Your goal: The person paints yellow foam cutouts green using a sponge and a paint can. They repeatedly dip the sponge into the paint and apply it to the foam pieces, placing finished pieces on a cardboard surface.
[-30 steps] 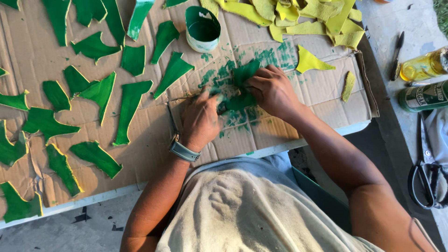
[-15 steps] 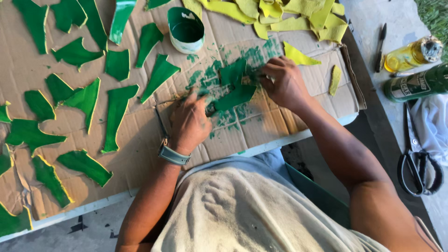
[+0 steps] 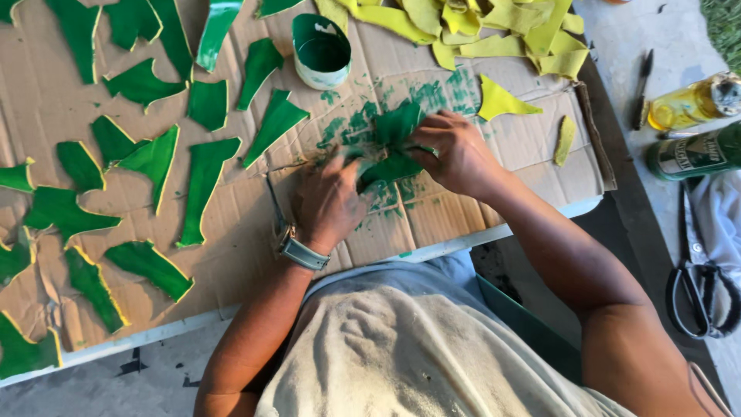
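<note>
— Hands doing what?
— Both my left hand (image 3: 330,202) and right hand (image 3: 457,150) press and pinch the green-painted piece (image 3: 395,147) on the paint-smeared cardboard (image 3: 494,208), just below the paint can (image 3: 320,50).

Cup (image 3: 320,50) behind hands; scissors (image 3: 698,293) far right, off cardboard (image 3: 231,255).

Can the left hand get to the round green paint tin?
Probably yes. The left hand rests on the brown cardboard sheet, and the round green paint tin stands open just beyond it, with only flat green painted pieces lying between.
</note>
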